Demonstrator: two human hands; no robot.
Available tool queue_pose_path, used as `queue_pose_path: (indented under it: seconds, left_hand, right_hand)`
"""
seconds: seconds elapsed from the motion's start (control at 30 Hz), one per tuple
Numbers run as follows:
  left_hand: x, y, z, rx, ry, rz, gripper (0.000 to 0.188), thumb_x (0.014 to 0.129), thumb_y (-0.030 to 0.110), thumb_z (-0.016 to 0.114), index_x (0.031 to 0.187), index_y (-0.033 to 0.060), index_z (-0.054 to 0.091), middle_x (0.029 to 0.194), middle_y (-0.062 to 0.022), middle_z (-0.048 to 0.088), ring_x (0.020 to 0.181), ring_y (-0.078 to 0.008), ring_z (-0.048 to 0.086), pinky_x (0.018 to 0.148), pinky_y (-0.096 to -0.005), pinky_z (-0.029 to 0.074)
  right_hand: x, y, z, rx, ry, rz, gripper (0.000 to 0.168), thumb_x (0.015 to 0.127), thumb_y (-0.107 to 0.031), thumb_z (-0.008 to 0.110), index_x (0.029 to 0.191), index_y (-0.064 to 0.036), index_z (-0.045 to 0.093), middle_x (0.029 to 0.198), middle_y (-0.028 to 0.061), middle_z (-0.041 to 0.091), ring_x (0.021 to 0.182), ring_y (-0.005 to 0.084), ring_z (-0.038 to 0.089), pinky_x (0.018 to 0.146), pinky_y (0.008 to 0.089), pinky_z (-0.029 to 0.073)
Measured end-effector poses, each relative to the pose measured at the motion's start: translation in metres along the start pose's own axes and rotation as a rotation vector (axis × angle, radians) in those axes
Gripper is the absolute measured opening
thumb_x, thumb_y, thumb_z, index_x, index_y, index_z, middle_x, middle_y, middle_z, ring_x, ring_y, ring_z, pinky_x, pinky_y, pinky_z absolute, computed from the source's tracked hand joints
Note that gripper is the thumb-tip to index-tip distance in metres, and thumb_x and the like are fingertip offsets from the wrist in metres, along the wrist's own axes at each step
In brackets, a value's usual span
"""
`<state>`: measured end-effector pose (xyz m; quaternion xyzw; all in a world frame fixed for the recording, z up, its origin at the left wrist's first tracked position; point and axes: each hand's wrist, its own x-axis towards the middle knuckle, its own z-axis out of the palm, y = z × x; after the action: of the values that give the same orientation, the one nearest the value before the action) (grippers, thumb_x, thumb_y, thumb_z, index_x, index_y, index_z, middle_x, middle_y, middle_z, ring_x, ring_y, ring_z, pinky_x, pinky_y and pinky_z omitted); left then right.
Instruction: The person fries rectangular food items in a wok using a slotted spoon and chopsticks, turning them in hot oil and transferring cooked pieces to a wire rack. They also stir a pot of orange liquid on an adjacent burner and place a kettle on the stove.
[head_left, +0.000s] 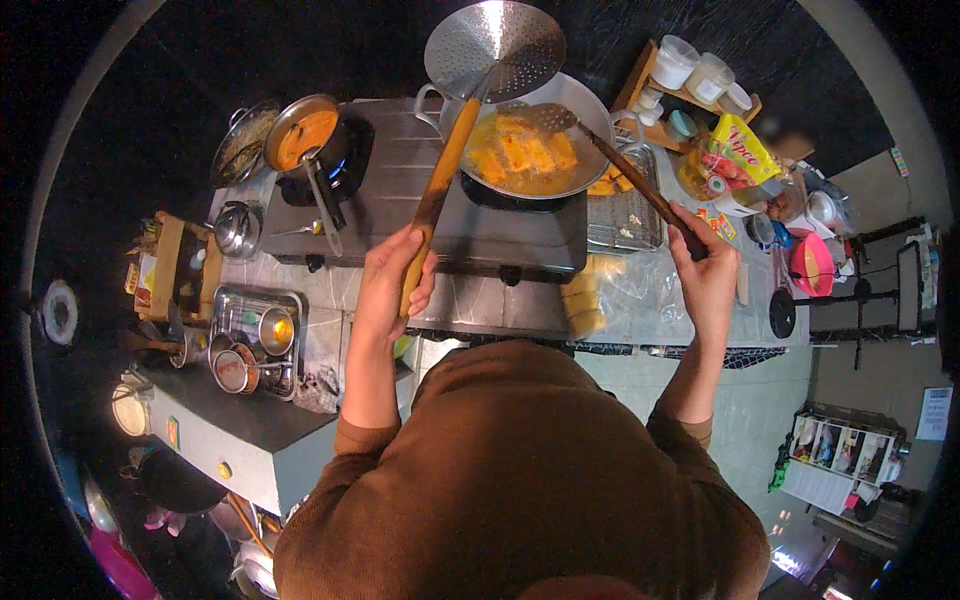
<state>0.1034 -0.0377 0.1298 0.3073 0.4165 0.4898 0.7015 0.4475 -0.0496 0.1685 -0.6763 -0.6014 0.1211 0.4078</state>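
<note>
My left hand is closed around the wooden handle of a round perforated metal skimmer, raised at the far rim of a two-handled wok. With my right hand I hold the dark handle of a slotted turner, whose head is over the wok. Golden rectangular pieces of food lie in bubbling oil there. More fried pieces rest on a wire rack right of the stove. Pale uncooked-looking pieces in clear plastic are nearer to me.
A pan of orange sauce stands by a lit left burner, its ladle handle reaching towards me. Metal bowls sit in a tray at left. At right are an oil pouch, a pink bowl and a wooden shelf of jars.
</note>
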Motion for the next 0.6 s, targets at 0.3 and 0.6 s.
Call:
queue_pose_path:
  seconds: [0.3,0.6]
  left_hand:
    - [-0.004,0.001,0.005,0.022,-0.004,0.022,0.028,0.096,0.025,0.053,0.114,0.0036,0.054,0.067,-0.0022,0.051,0.039,-0.0044,0.038,0.032,-0.0174,0.026]
    - [-0.005,0.002,0.002,-0.027,0.024,0.029,0.028,0.096,0.022,0.052,0.118,0.0034,0.056,0.066,-0.0018,0.051,0.039,-0.0051,0.038,0.032,-0.0185,0.026]
  right_hand:
    - [0.018,0.008,0.044,0.002,-0.026,-0.101,0.026,0.085,-0.012,0.066,0.110,-0.007,0.068,0.095,0.0204,0.068,0.084,0.0302,0.069,0.073,0.0353,0.052]
    - [0.009,0.005,0.055,0.029,-0.159,0.005,0.026,0.084,-0.011,0.066,0.110,-0.010,0.069,0.090,0.0206,0.068,0.075,0.0247,0.070,0.068,0.0336,0.052]
